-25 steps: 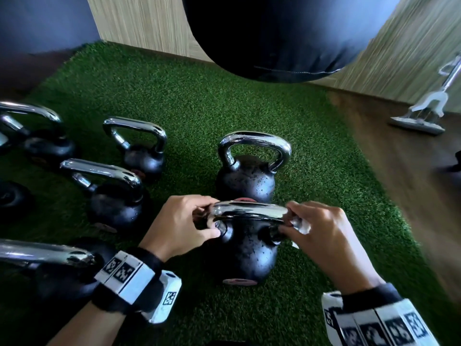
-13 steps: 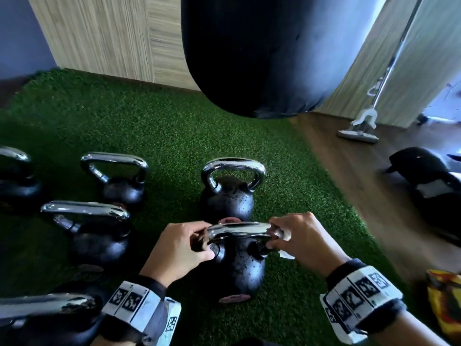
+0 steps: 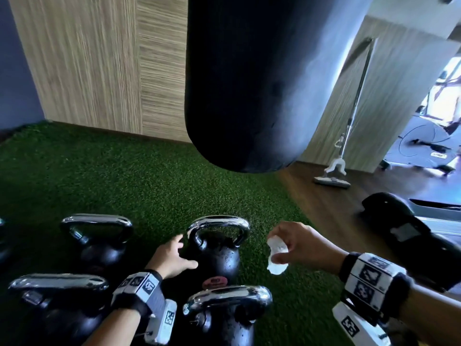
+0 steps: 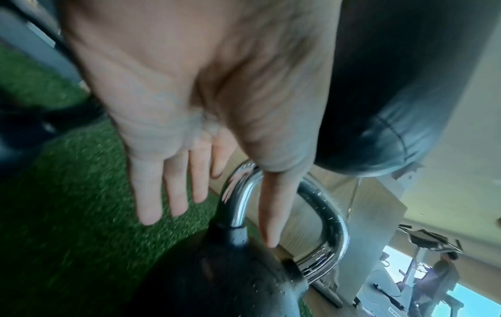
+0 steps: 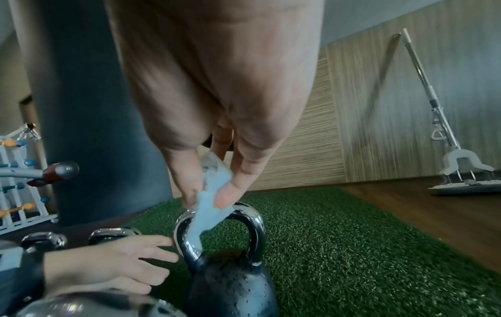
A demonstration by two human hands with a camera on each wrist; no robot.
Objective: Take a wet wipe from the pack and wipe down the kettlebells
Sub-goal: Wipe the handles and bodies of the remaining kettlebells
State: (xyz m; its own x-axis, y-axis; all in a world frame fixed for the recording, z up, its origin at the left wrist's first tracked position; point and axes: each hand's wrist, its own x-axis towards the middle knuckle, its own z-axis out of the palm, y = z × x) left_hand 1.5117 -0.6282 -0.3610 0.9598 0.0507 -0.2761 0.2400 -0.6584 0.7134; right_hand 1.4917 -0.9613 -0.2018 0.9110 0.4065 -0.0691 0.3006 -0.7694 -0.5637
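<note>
Head cam: turf [image 3: 149, 176] ends in wood floor [image 3: 349, 208] on the right, punching bag [image 3: 249, 83] overhead. Left hand [image 3: 169, 255], fingers spread, sits beside the far kettlebell [image 3: 219, 255]; right hand [image 3: 299, 245] pinches the wipe [image 3: 277, 253].

Left wrist: thumb by its handle [image 4: 244, 193].

Right wrist: wipe [image 5: 211, 206] dangles above the kettlebell [image 5: 230, 278], open turf on its right.

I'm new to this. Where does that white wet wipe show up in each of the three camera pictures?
Head view: the wet wipe is right of centre, low, pinched in the right hand.
Left wrist view: not in it.
Right wrist view: the wipe hangs at centre from the fingertips.
Shared landmark: the chrome-handled kettlebell beside the left hand.
</note>
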